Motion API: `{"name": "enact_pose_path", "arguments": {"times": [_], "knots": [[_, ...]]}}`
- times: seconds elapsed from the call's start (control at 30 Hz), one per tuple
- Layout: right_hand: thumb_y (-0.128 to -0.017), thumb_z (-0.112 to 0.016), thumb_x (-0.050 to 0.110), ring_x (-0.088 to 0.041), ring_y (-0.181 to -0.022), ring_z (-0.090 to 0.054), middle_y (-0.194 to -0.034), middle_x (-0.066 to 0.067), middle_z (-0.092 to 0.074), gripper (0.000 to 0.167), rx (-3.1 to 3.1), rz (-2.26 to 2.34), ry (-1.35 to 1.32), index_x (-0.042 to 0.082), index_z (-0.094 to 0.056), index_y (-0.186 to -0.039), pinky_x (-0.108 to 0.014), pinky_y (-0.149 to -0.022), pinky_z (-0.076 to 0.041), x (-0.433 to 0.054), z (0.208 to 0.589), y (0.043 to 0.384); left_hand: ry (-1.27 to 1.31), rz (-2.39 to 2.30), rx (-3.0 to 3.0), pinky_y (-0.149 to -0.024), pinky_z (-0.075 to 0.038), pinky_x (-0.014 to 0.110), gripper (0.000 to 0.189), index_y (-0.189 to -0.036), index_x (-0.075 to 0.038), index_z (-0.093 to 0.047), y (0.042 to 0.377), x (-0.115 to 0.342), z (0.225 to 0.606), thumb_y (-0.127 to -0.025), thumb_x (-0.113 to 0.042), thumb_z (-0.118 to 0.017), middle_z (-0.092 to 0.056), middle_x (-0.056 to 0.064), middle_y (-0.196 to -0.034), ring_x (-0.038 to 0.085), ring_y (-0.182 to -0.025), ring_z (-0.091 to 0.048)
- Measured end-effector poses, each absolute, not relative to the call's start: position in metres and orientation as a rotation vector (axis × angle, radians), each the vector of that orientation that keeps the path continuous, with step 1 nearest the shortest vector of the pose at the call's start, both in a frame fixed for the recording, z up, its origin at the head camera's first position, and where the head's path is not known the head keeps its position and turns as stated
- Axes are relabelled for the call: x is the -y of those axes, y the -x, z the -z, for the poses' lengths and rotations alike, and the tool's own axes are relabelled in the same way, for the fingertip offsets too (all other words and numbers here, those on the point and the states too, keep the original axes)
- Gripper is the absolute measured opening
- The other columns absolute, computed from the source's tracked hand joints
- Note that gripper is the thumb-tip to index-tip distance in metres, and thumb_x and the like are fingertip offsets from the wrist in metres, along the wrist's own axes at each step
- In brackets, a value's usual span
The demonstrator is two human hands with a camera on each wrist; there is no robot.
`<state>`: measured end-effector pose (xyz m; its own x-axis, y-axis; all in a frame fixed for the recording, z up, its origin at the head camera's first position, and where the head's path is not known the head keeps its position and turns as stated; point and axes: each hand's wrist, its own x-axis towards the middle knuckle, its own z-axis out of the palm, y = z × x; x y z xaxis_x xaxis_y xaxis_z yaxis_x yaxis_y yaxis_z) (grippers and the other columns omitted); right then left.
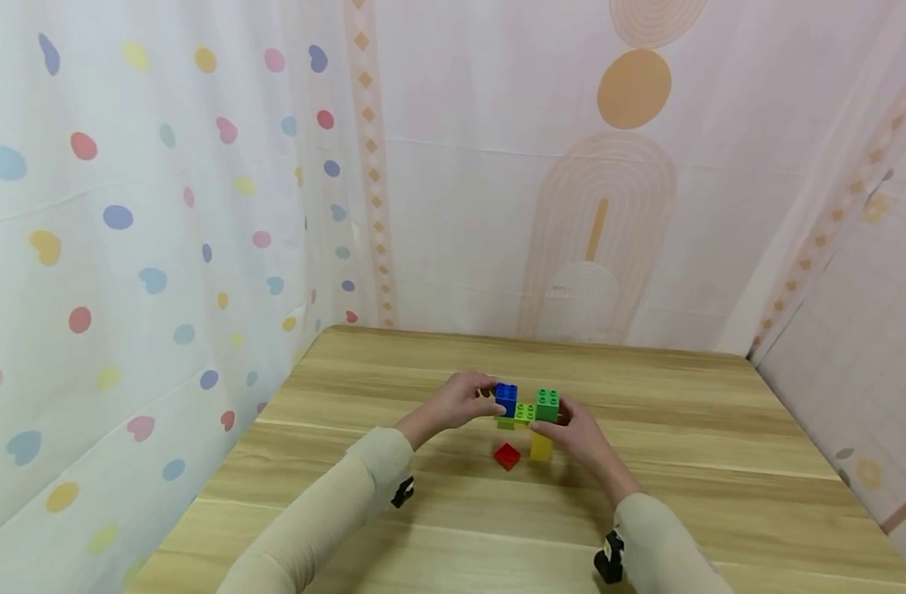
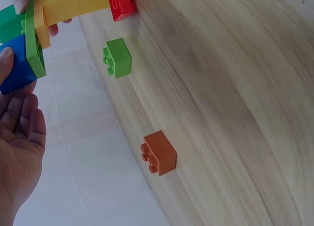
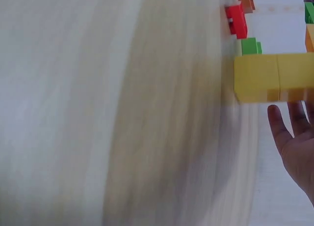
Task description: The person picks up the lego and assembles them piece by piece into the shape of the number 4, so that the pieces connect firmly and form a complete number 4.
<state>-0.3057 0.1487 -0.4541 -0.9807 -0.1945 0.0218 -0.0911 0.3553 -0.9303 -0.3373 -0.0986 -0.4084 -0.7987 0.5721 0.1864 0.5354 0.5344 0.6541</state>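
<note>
My left hand (image 1: 464, 402) pinches a blue brick (image 1: 507, 398), thumb on its near side and fingers beyond. The blue brick sits on the left end of a long lime-green brick (image 1: 525, 412). A green brick (image 1: 548, 403) stands on the right end. Below, an orange piece (image 2: 41, 20) joins the lime brick to a column of yellow bricks (image 3: 257, 77) reaching down toward the table. Around the right end of this build my right hand (image 1: 581, 431) curls, thumb in front. A red brick (image 1: 507, 456) lies beside the column's foot.
A loose green brick (image 2: 117, 59) and an orange-brown brick (image 2: 161, 153) lie on their sides on the wooden table (image 1: 394, 355), beyond the build. Patterned curtains (image 1: 460, 206) hang behind the table and along its left side.
</note>
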Motion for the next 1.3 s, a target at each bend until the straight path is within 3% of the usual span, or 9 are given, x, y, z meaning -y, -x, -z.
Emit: {"name": "enact_pose_path", "arguments": {"times": [0.23, 0.43, 0.63, 0.77, 0.9, 1.1, 1.3], "knots": [[-0.087, -0.077, 0.037, -0.021, -0.087, -0.056, -0.101, -0.007, -0.068, 0.043, -2.505, 1.678, 0.166, 0.004, -0.066, -0.113, -0.034, -0.079, -0.046, -0.144, 0.454, 0.308, -0.927, -1.108, -2.718, -0.078, -0.048, 0.030, 0.036, -0.125, -0.010, -0.068, 0.336, 0.094, 0.408, -0.093, -0.025, -0.072, -0.064, -0.005, -0.094, 0.014, -0.089, -0.055], [-0.087, -0.077, 0.036, -0.020, -0.087, -0.057, -0.101, -0.006, -0.068, 0.042, -2.494, 1.693, 0.201, 0.003, -0.067, -0.113, -0.034, -0.079, -0.047, -0.146, 0.454, 0.310, -0.846, -1.157, -2.743, -0.078, -0.049, 0.030, 0.039, -0.127, -0.010, -0.067, 0.334, 0.092, 0.409, -0.091, -0.025, -0.074, -0.065, -0.004, -0.099, 0.014, -0.092, -0.056], [-0.088, -0.077, 0.034, -0.020, -0.089, -0.057, -0.104, -0.007, -0.069, 0.042, -2.484, 1.715, 0.202, 0.003, -0.067, -0.115, -0.033, -0.081, -0.047, -0.146, 0.454, 0.310, -0.786, -1.261, -2.729, -0.090, -0.049, 0.038, 0.056, -0.142, -0.008, -0.054, 0.332, 0.094, 0.416, -0.095, -0.033, -0.069, -0.064, 0.006, -0.122, 0.025, -0.113, -0.057], [-0.088, -0.078, 0.033, -0.020, -0.090, -0.058, -0.104, -0.007, -0.069, 0.042, -2.470, 1.727, 0.197, 0.003, -0.067, -0.115, -0.033, -0.081, -0.048, -0.146, 0.454, 0.311, -0.671, -1.434, -2.716, -0.095, -0.046, 0.044, 0.053, -0.142, -0.006, -0.052, 0.326, 0.103, 0.425, -0.098, -0.032, -0.065, -0.060, 0.014, -0.131, 0.028, -0.118, -0.054], [-0.087, -0.078, 0.032, -0.020, -0.089, -0.057, -0.103, -0.007, -0.068, 0.040, -2.464, 1.729, 0.207, 0.003, -0.067, -0.113, -0.032, -0.079, -0.048, -0.146, 0.455, 0.311, -0.551, -1.553, -2.695, -0.095, -0.046, 0.046, 0.044, -0.135, -0.001, -0.056, 0.316, 0.114, 0.440, -0.099, -0.026, -0.063, -0.061, 0.017, -0.126, 0.025, -0.112, -0.056], [-0.087, -0.078, 0.035, -0.020, -0.087, -0.056, -0.101, -0.008, -0.067, 0.040, -2.479, 1.713, 0.206, 0.004, -0.067, -0.110, -0.032, -0.077, -0.047, -0.146, 0.455, 0.311, -0.462, -1.511, -2.667, -0.086, -0.049, 0.039, 0.040, -0.126, 0.001, -0.061, 0.297, 0.115, 0.465, -0.096, -0.024, -0.067, -0.064, 0.007, -0.110, 0.021, -0.102, -0.057], [-0.087, -0.078, 0.037, -0.021, -0.088, -0.055, -0.102, -0.007, -0.067, 0.044, -2.488, 1.697, 0.200, 0.003, -0.065, -0.112, -0.035, -0.079, -0.047, -0.145, 0.451, 0.307, -0.388, -1.507, -2.633, -0.084, -0.050, 0.036, 0.042, -0.124, 0.002, -0.061, 0.278, 0.097, 0.484, -0.093, -0.026, -0.072, -0.063, 0.005, -0.105, 0.018, -0.096, -0.057]]}}
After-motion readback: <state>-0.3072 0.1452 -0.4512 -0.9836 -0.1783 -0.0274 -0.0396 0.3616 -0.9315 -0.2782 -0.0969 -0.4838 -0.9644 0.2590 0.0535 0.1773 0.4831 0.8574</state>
